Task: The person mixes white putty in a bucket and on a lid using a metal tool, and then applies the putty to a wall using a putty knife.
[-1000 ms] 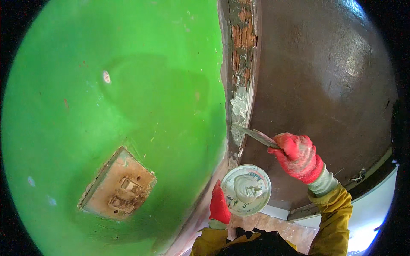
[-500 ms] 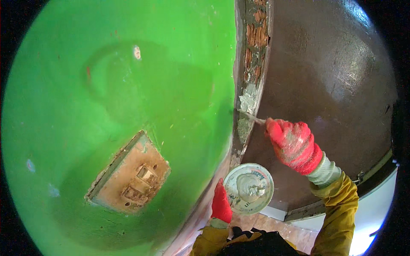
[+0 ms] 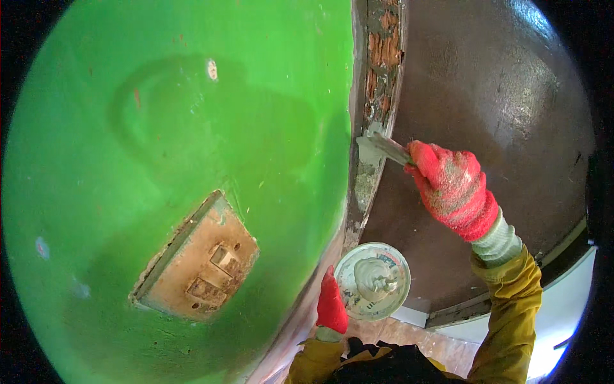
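My right hand (image 3: 454, 189), in a red knit glove, is closed around a putty knife (image 3: 393, 150). The knife's blade meets the fresh grey-white putty (image 3: 367, 153) on the worn frame strip (image 3: 384, 54) between the green wall and the brown panel. Lower down, my left hand (image 3: 332, 307), also red-gloved, grips the left edge of a round, pale lid (image 3: 400, 297); its fingers are mostly hidden beneath. A mound of soft grey putty (image 3: 373, 278) lies on the lid.
At left is the green wall (image 3: 275, 179), with a dirty, tilted switch box (image 3: 204, 269) standing out from it. The glossy dark brown panel (image 3: 486, 83) fills the right side. Brownish flooring (image 3: 435, 342) shows below, beside a white surface (image 3: 563, 307).
My right hand has moved up and slightly right with the putty knife, along the strip. The putty there looks smoother and more spread out. My left hand and the lid have stayed nearly still.
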The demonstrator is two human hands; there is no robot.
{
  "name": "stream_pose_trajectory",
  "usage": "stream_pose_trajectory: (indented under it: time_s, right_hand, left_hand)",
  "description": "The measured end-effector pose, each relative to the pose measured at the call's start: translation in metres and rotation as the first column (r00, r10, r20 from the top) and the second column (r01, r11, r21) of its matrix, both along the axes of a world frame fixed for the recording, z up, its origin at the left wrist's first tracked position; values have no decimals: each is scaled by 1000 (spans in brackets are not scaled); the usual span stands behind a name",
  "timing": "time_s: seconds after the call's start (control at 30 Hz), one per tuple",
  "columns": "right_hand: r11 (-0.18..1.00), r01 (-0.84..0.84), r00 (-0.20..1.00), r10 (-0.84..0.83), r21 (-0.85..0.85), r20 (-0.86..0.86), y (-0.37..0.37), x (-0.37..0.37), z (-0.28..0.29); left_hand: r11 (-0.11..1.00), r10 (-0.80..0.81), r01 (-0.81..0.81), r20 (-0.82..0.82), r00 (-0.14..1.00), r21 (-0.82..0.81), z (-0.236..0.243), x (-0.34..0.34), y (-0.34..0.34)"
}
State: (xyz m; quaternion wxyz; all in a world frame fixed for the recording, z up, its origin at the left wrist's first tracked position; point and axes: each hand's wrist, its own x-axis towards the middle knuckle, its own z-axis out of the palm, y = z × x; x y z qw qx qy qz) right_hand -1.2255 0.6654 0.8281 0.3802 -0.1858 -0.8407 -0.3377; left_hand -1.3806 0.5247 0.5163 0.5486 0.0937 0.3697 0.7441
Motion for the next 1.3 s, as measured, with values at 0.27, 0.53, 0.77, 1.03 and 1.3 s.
stream_pose_trajectory:
  time_s: [0.27, 0.53, 0.77, 1.03, 1.3]
  right_hand:
    - [982, -169, 946, 137, -84, -292, -34, 34, 24]
    - [899, -276, 918, 142, -339, -370, -21, 48, -56]
    - [874, -280, 957, 223, -398, -185, -4, 30, -87]
    - [784, -413, 898, 263, -464, -354, 19, 44, -88]
    - [579, -688, 554, 30, -437, -832, 57, 34, -154]
  left_hand:
    - [988, 155, -147, -271, 950, 50, 32, 13, -4]
    - [993, 113, -117, -226, 968, -3, 60, 22, -4]
    - [987, 115, -145, -313, 943, -74, 53, 19, -7]
    - [991, 120, -131, -264, 957, -27, 52, 23, -8]
    - [989, 144, -143, -194, 970, 22, 59, 21, -16]
